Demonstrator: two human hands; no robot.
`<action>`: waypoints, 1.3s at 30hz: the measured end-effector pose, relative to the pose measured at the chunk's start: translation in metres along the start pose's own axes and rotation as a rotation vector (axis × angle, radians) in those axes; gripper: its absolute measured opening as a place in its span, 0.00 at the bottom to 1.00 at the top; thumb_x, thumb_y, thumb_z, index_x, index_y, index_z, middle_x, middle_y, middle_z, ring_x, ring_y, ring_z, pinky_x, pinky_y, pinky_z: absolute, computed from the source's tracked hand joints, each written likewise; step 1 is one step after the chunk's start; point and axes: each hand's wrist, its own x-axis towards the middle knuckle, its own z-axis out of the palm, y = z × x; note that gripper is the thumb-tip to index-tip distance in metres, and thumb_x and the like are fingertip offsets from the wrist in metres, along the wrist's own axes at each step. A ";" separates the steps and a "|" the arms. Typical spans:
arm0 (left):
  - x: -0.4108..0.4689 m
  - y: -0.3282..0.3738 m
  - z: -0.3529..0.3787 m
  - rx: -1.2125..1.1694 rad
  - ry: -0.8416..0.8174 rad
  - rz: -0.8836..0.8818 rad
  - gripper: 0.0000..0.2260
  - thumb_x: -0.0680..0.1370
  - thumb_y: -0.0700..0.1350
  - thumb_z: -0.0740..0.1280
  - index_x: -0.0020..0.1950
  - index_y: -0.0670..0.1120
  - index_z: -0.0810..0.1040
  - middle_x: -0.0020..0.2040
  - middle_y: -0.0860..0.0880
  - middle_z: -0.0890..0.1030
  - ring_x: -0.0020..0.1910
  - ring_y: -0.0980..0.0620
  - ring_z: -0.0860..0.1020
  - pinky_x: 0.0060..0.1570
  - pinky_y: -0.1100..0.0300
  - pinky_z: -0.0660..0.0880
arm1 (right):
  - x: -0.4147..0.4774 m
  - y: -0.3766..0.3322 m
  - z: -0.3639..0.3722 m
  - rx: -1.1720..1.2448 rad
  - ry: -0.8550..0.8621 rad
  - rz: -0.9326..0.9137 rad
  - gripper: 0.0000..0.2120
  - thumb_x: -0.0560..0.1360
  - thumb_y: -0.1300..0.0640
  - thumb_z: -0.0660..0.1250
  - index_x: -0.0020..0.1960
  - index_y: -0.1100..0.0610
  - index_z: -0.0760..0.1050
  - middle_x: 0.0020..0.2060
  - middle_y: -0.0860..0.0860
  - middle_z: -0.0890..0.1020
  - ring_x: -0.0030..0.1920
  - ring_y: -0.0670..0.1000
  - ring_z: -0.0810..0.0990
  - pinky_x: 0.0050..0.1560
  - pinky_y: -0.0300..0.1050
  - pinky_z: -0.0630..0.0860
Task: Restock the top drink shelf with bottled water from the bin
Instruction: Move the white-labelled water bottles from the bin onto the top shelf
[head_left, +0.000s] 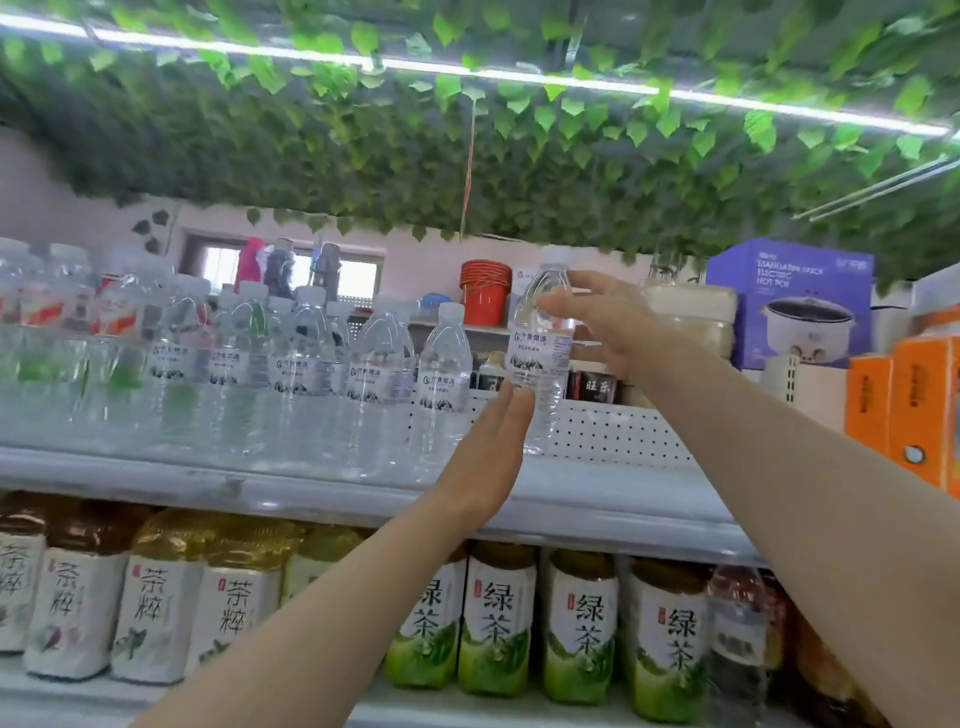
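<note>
The top shelf (311, 483) runs across the middle of the view from 9 o'clock to 3 o'clock. Its left stretch already carries a row of water bottles (306, 358), standing upright and close together, several deep. Below it, from 7 to 5 o'clock, stands a full rank of tea bottles (582, 623). A purple hot-pot box (789, 306) sits at 2 o'clock.

Right of the row, toward 3 o'clock, the shelf shows bare perforated backing (613, 431) — room for more.

At the centre one more water bottle (540, 358) stands upright at the right end of the row, just beside the last one. Whether its base already rests on the shelf I cannot tell.

The right hand (618, 322) comes in from 4 o'clock and holds this bottle at the shoulder, thumb and fingers loosely curled round it under the cap. The left hand (488, 457) comes up from 7 o'clock with fingers straight and together, tips at the bottle's lower side, touching or nearly so, holding nothing.

I judge the restock well along — this bottle is at its place and needs only letting go. The bin is out of view, so how many remain cannot be told.
</note>
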 end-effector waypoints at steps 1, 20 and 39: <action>0.009 -0.003 0.004 0.007 0.007 -0.011 0.32 0.78 0.71 0.45 0.81 0.61 0.49 0.80 0.62 0.51 0.79 0.59 0.50 0.77 0.51 0.47 | 0.009 0.009 -0.002 -0.003 -0.014 0.004 0.14 0.73 0.60 0.77 0.55 0.48 0.80 0.45 0.50 0.88 0.40 0.51 0.88 0.32 0.44 0.82; 0.101 -0.044 0.028 0.171 0.095 -0.317 0.36 0.79 0.70 0.42 0.82 0.54 0.40 0.82 0.51 0.43 0.81 0.48 0.43 0.78 0.42 0.46 | 0.110 0.133 0.014 0.124 -0.231 0.087 0.19 0.75 0.64 0.75 0.64 0.54 0.81 0.52 0.53 0.87 0.48 0.53 0.86 0.40 0.47 0.79; 0.113 -0.067 0.037 0.313 0.144 -0.304 0.40 0.75 0.73 0.40 0.81 0.52 0.37 0.82 0.47 0.42 0.80 0.48 0.40 0.77 0.45 0.44 | 0.120 0.143 0.012 0.095 -0.277 0.106 0.10 0.74 0.57 0.77 0.51 0.44 0.85 0.49 0.50 0.88 0.53 0.57 0.86 0.50 0.52 0.80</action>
